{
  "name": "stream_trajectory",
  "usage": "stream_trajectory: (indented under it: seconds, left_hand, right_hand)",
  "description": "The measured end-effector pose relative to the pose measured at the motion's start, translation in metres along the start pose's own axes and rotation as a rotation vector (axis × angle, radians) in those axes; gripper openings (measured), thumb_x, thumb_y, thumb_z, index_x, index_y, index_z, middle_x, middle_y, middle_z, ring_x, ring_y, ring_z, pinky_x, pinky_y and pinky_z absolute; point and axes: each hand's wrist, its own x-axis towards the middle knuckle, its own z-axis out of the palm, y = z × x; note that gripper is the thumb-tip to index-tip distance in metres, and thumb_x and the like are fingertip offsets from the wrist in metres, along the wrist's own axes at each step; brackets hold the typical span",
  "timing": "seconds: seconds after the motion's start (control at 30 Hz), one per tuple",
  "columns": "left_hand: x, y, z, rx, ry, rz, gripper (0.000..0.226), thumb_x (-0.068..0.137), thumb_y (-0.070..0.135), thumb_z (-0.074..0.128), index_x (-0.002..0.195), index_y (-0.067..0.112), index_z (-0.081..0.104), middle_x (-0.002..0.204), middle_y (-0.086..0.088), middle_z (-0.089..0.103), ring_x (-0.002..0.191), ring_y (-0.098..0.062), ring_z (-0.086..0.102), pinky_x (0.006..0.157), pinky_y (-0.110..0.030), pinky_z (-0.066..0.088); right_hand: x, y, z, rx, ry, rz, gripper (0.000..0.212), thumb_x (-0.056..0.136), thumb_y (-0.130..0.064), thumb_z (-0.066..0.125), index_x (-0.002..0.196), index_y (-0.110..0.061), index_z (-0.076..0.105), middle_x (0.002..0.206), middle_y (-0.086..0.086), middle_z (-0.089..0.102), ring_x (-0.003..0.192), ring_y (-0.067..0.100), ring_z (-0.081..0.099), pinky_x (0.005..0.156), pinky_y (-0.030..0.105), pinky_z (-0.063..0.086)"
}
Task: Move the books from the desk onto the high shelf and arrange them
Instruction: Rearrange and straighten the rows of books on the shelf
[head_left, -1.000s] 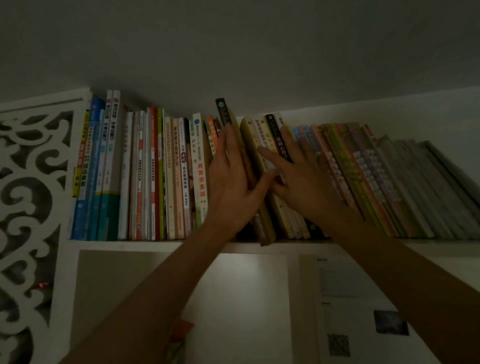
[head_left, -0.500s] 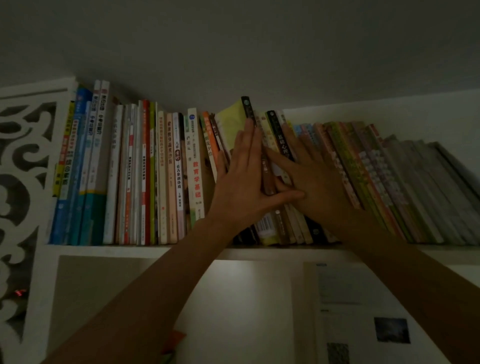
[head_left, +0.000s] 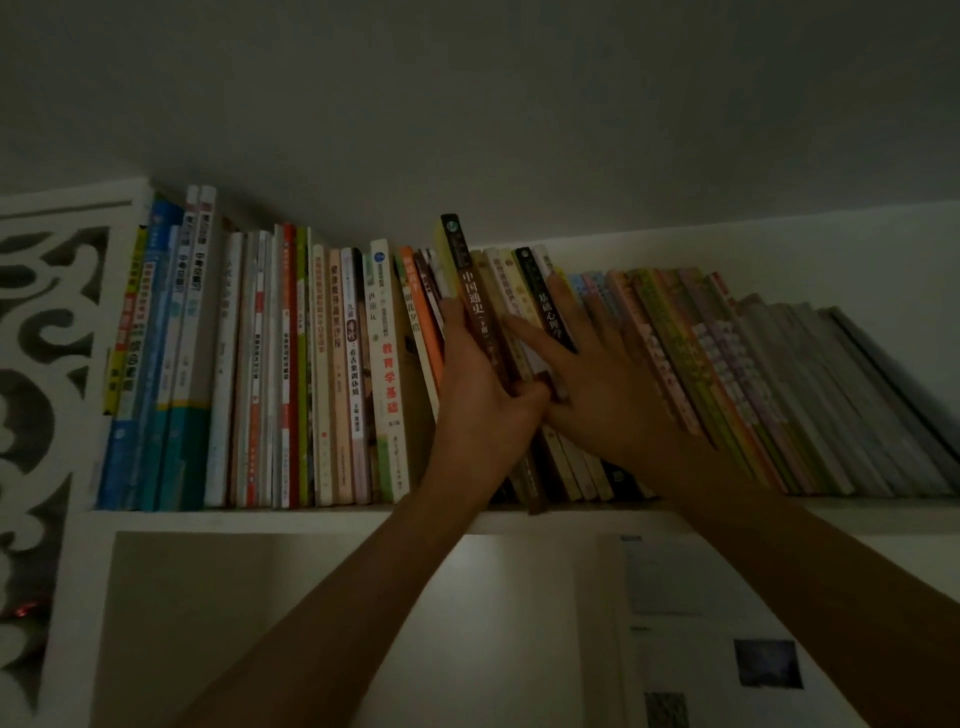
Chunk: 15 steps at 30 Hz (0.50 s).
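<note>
A long row of books stands on the high white shelf (head_left: 291, 519). In the middle a tall brown-spined book (head_left: 470, 291) with a yellow cover sticks up above its neighbours and leans right. My left hand (head_left: 483, 400) grips its lower spine, fingers on its left side, thumb curled round the right. My right hand (head_left: 597, 384) lies flat with spread fingers against the cream and dark-spined books (head_left: 545, 301) just to the right, index finger pointing left. The books to the right lean rightward. The desk is out of view.
Upright books (head_left: 249, 374) fill the shelf's left part up to a white carved fretwork panel (head_left: 47, 364). Slanted grey and coloured books (head_left: 779, 395) fill the right. The ceiling is close above. Below the shelf, printed sheets (head_left: 717, 634) hang on the wall.
The brown-spined book has slid deeper into the gap and stands more upright. My left hand has closed round its spine, and my right hand has spread over the neighbouring books.
</note>
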Motion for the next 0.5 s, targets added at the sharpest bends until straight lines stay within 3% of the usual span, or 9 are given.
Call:
stream_trajectory:
  seconds: [0.07,0.23,0.37,0.43,0.5]
  left_hand:
    - [-0.0031,0.0033,0.0011,-0.072,-0.002,-0.039,0.090,0.080,-0.012,0.057,0.148,0.019,0.007,0.133,0.008,0.042,0.119,0.001,0.043,0.099,-0.015,0.039]
    - [-0.0057,0.0085,-0.0003,-0.111,-0.002,-0.044,0.086,0.081,-0.013,0.053,0.148,0.018,0.009,0.137,0.003,0.045,0.122,-0.006,0.047,0.098,-0.026,0.046]
    - [-0.0061,0.0068,0.0023,-0.050,0.190,-0.104,0.070,0.087,-0.001,0.055,0.144,0.023,0.020,0.134,0.003,0.046,0.122,-0.010,0.046,0.102,-0.033,0.045]
    - [-0.0058,0.0080,0.0023,-0.031,0.218,-0.150,0.063,0.092,0.006,0.051,0.145,0.023,0.022,0.137,0.002,0.045,0.117,-0.007,0.048,0.101,-0.027,0.043]
    - [-0.0059,0.0128,-0.0003,-0.095,0.209,-0.177,0.054,0.097,0.010,0.043,0.146,0.022,0.024,0.132,0.002,0.049,0.104,0.000,0.051,0.090,-0.015,0.044]
  right_hand:
    - [0.0013,-0.0026,-0.0026,0.011,-0.013,0.008,0.081,0.068,-0.073,0.009,0.145,-0.047,0.006,0.156,-0.005,-0.020,0.144,0.036,-0.006,0.112,0.061,0.007]
    - [0.0027,0.0014,-0.0061,0.007,-0.019,0.003,0.080,0.066,-0.075,0.011,0.141,-0.050,-0.002,0.151,-0.011,-0.024,0.144,0.035,-0.003,0.113,0.060,0.009]
    - [0.0015,0.0040,-0.0046,0.030,0.026,-0.022,0.070,0.073,-0.072,0.017,0.137,-0.050,0.000,0.149,-0.011,-0.022,0.144,0.035,0.002,0.112,0.060,0.015]
    - [0.0015,0.0031,-0.0051,0.029,0.018,-0.018,0.066,0.078,-0.069,0.025,0.137,-0.052,0.002,0.149,-0.013,-0.023,0.145,0.034,-0.001,0.112,0.060,0.015]
    - [0.0016,0.0008,-0.0058,0.058,0.002,-0.013,0.066,0.081,-0.060,0.034,0.139,-0.051,0.005,0.148,-0.014,-0.024,0.145,0.034,-0.005,0.112,0.061,0.012]
